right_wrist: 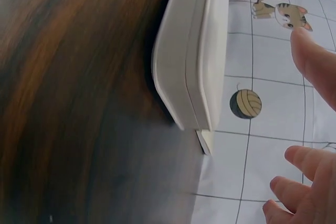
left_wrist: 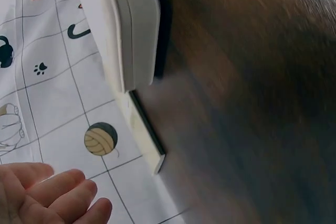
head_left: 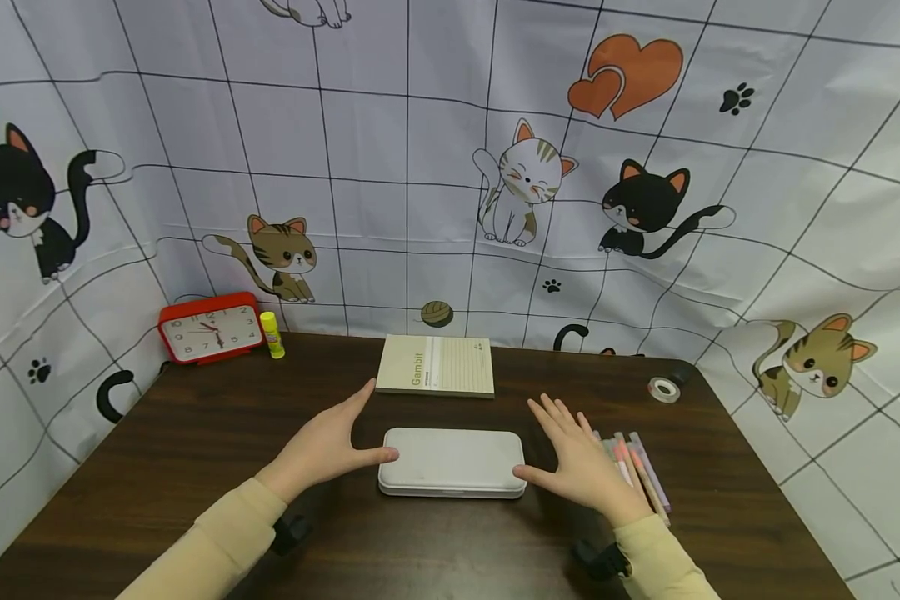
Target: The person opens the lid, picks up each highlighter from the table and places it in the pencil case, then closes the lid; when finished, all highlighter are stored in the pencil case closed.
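Case [head_left: 452,462], white and shut, lies flat near the table's [head_left: 195,467] front middle, long side toward the person. Bare wood runs all round it: a wide stretch at 9 o'clock out to the left edge, a strip at 6 o'clock before the near edge, a band at 12 o'clock up to the notebook [head_left: 436,365]. At 3 o'clock room is tighter, where pens [head_left: 640,471] lie in a row just beyond the right hand [head_left: 581,462].

Left hand [head_left: 328,446] sits at the case's 9 o'clock, fingers straight and together, thumb spread and tip at the case's short end. Right hand mirrors it at 3 o'clock, fingers straight and slightly fanned, thumb tip at the other short end. Whether either thumb truly touches I cannot tell. Neither hand grips anything.

Clock [head_left: 210,329] stands at the far left corner with a glue stick [head_left: 272,334] just beside it; a tape roll [head_left: 663,389] lies near the far right edge.

Right palm covers part of the pens. Both wrist views are tilted and blurred, showing only a case corner, a notebook sliver and fingertips cut off by the frame
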`<act>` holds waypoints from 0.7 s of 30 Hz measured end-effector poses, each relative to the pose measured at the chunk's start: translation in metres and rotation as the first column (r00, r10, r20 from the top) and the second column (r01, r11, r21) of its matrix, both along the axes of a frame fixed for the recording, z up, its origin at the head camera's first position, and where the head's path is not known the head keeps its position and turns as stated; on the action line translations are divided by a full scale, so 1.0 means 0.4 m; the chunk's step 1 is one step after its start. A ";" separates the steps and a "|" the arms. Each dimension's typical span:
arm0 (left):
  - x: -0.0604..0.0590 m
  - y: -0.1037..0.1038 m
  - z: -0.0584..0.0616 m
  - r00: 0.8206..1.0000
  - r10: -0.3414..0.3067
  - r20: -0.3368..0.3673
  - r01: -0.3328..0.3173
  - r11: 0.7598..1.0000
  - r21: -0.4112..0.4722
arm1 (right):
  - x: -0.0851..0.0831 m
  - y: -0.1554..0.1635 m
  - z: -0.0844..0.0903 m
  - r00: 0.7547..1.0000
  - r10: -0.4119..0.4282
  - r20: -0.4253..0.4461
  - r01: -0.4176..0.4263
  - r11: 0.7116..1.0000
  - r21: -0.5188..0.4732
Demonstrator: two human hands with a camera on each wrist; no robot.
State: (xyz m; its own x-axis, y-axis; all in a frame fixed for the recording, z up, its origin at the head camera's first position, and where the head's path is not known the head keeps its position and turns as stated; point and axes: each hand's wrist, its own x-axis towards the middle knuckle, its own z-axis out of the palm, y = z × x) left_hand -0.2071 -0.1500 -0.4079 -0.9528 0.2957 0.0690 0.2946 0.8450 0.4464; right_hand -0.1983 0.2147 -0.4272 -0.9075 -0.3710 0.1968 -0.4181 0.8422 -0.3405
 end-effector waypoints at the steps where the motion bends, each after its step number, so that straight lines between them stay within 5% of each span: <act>1: -0.001 0.002 -0.004 1.000 -0.007 0.002 0.007 1.000 0.002 | -0.001 -0.005 -0.001 1.000 0.006 0.004 -0.006 1.000 -0.006; 21: -0.016 0.024 -0.069 0.983 -0.161 0.086 0.159 0.987 0.032 | -0.008 -0.087 -0.016 0.989 0.130 0.075 -0.129 0.991 -0.024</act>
State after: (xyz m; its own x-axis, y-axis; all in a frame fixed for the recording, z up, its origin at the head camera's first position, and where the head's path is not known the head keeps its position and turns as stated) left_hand -0.2137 -0.1403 -0.4357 -0.8961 0.4438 -0.0039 0.3834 0.7786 0.4968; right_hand -0.2015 0.1801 -0.4338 -0.8647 -0.4834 0.1365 -0.4954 0.7758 -0.3909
